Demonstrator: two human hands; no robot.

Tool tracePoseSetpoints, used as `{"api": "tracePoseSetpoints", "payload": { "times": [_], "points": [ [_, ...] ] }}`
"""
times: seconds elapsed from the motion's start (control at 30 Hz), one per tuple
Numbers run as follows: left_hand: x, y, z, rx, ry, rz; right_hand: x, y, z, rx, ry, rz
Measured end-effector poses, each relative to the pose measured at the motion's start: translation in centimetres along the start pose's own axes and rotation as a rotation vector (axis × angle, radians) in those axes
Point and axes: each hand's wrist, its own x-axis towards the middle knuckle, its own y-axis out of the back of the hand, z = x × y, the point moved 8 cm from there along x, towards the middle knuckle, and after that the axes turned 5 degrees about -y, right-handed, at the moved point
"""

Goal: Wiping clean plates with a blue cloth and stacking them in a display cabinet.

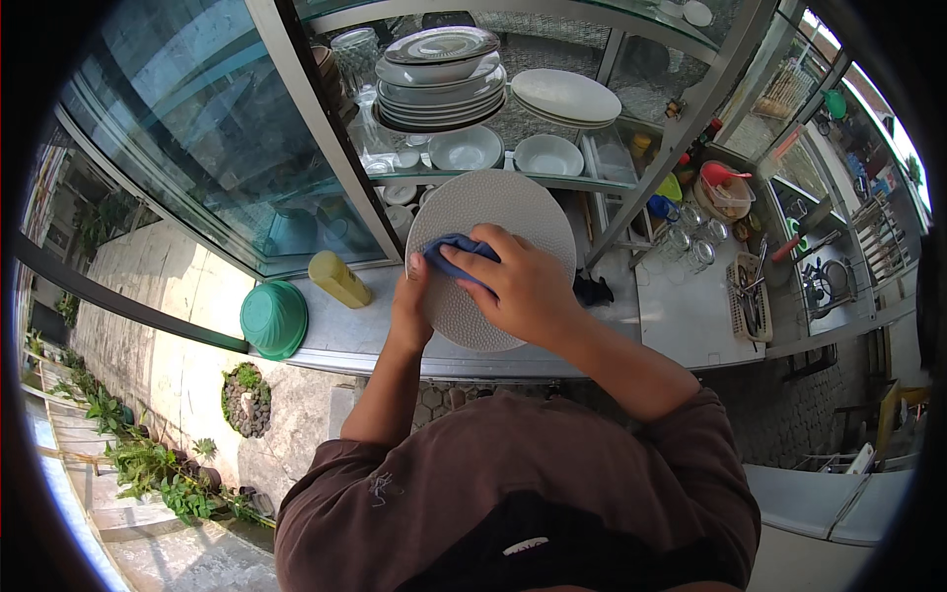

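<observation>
A large round white plate (492,211) with a dimpled surface is held up over the metal counter (325,344). My left hand (414,300) grips its left edge, with the thumb on the upper face and the fingers hidden beneath. My right hand (518,285) holds a folded blue cloth (462,244) pressed on the plate's face, left of its middle. Behind the plate, a glass-shelved cabinet holds a stack of plates (440,96), several oval plates (566,96) and white bowls (466,148).
A green plastic bowl (274,318) lies overturned at the counter's left end, beside a yellow bottle (339,280). On the right stand drinking glasses (699,255), a cutlery basket (749,296) and a clear tub with a red lid or scoop (725,185). The cabinet's metal post (325,133) rises left of the plate.
</observation>
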Motion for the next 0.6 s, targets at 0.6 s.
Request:
{"api": "tracePoseSetpoints", "payload": {
  "times": [0.6],
  "points": [
    [-0.2,-0.9,-2.5,0.060,0.067,-0.002,0.1,2.2,7.0,-0.118,-0.298,0.128]
  ]
}}
